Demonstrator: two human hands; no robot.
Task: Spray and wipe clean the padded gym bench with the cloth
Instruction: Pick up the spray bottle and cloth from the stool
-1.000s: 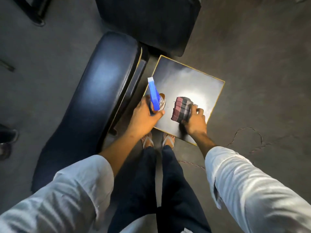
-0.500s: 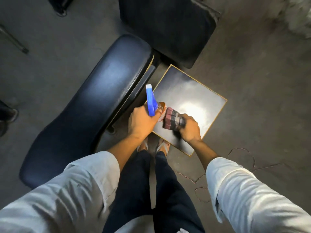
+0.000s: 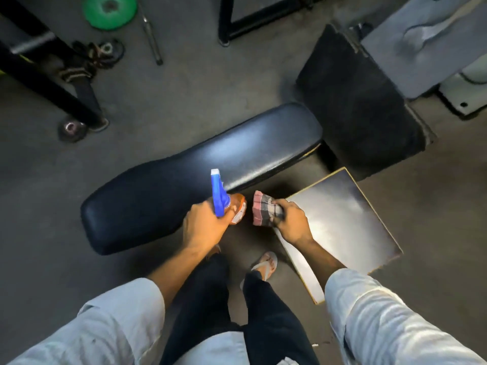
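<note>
The black padded gym bench (image 3: 184, 175) lies across the middle of the head view, long side running left to right. My left hand (image 3: 203, 225) grips an orange spray bottle (image 3: 235, 210) with a blue trigger head, its nozzle pointing up over the bench's near edge. My right hand (image 3: 291, 222) holds a bunched pink and grey checked cloth (image 3: 263, 212) just right of the bottle, above the floor between the bench and a small dark table.
A small square dark table (image 3: 350, 219) stands at the right of my feet. A black padded block (image 3: 361, 101) sits beyond the bench's right end. A green weight plate (image 3: 109, 11), a metal bar (image 3: 150, 35), straps and black frame legs (image 3: 52, 85) lie at the back left.
Both hands lifted the bottle and cloth off the small table and swung left toward the bench. My view turned, so the bench now lies crosswise in front of me.
</note>
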